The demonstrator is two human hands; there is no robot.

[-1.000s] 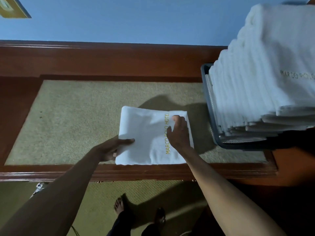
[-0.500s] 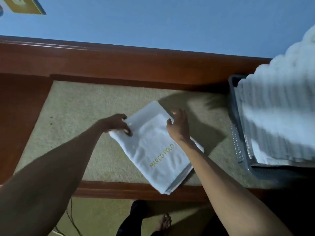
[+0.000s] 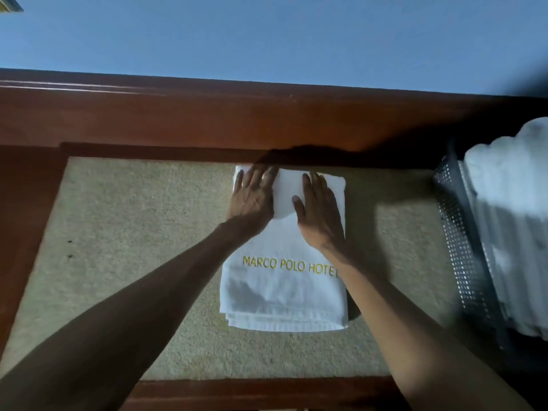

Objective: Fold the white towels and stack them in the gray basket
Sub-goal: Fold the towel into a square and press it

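A folded white towel (image 3: 284,292) lies flat on the beige inlay of the counter (image 3: 133,247), near the middle of the view, its long axis running from six to twelve o'clock. A line of yellow lettering (image 3: 289,266) reading MARCO POLO HOTEL crosses its nearer half, upright to the viewer, and the layered edges of the fold show at its six o'clock end. Both hands lie palm down on the twelve o'clock half of the cloth. The left hand (image 3: 252,200) covers the eleven o'clock corner, its fingers (image 3: 258,176) straight and slightly spread, the tips reaching the far edge. The right hand (image 3: 318,215) rests toward the one o'clock corner with fingers straight and close together and the thumb stretched inward toward the other hand. A bare strip of towel shows between the two. Neither hand curls round or pinches anything, and both press flat on the fabric. The right forearm crosses the towel's three o'clock edge beside the last letter. At three o'clock from the towel, well apart from it, the gray basket (image 3: 453,232) with perforated walls stands at the edge of the view, blurred, holding a stack of folded white towels (image 3: 510,232) that rises above its rim. A red-brown wooden frame (image 3: 207,120) borders the inlay at twelve o'clock, with a blue wall (image 3: 267,34) beyond it.
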